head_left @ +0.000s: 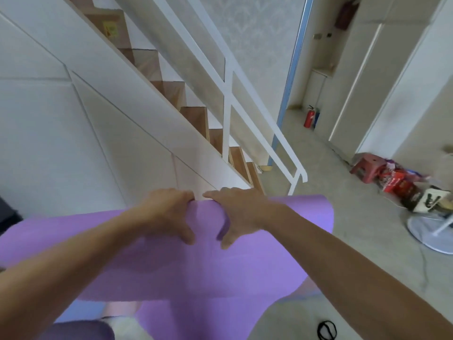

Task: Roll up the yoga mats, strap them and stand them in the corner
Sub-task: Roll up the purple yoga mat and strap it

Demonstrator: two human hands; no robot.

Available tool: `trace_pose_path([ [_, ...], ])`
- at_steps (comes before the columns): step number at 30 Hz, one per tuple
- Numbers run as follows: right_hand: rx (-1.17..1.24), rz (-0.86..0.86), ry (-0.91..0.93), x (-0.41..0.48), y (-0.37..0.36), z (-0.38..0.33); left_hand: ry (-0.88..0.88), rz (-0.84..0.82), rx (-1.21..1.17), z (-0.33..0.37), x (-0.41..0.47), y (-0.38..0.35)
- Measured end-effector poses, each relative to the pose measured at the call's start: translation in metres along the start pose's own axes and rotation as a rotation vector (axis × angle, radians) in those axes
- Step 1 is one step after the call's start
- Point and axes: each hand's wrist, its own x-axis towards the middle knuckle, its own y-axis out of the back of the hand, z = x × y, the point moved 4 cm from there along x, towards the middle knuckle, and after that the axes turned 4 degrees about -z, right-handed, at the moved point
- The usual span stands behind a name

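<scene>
We are gripping the purple mat (117,256) with both hands, which are almost touching near its middle. On the left hand (169,212) the fingers are curling over the mat's far edge and the thumb is lying on the near face. The right hand (235,212) is holding it the same way. The mat is lifted in front of the body, beside the stairs (196,119), and is bulging over the forearms and drooping below. We can't tell how tight the roll is, or whether it is a fold.

We are judging this as the rolling step, with strapping not yet done. To do it well:
- We'd be spreading the hands wider, since the ends look unsupported.
- We'd be tucking the leading edge hard so the core is tight.
- We'd be watching that the right end (326,212) is lining up and not coning out.

A black loop (327,330), probably the strap, is lying on the floor (355,266) near the right forearm, so we'd be pinning the roll with one hand while reaching for it.
</scene>
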Motion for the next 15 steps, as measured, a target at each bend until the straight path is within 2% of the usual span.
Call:
trace_pose_path([
  [2, -0.204, 0.081, 0.001, -0.001, -0.010, -0.002, 0.023, -0.135, -0.267, -0.016, 0.001, -0.001],
  [5, -0.223, 0.129, 0.033, -0.002, -0.004, -0.006, -0.004, -0.280, -0.506, -0.020, -0.005, -0.008],
  [7, -0.169, 0.048, 0.025, -0.002, 0.009, -0.004, -0.027, -0.249, -0.427, -0.011, -0.011, -0.006],
  [10, -0.050, -0.076, -0.018, -0.005, 0.032, 0.007, -0.059, 0.000, 0.119, 0.010, -0.019, -0.002],
  [11, -0.033, -0.097, -0.020, -0.005, 0.036, 0.010, -0.066, 0.084, 0.180, 0.016, -0.021, -0.002],
  [13, -0.047, -0.094, -0.014, -0.005, 0.039, 0.011, -0.041, 0.133, 0.091, 0.018, -0.020, -0.001],
  [15, -0.088, -0.017, -0.011, -0.007, 0.034, 0.006, 0.030, 0.063, -0.144, 0.007, -0.014, -0.001],
])
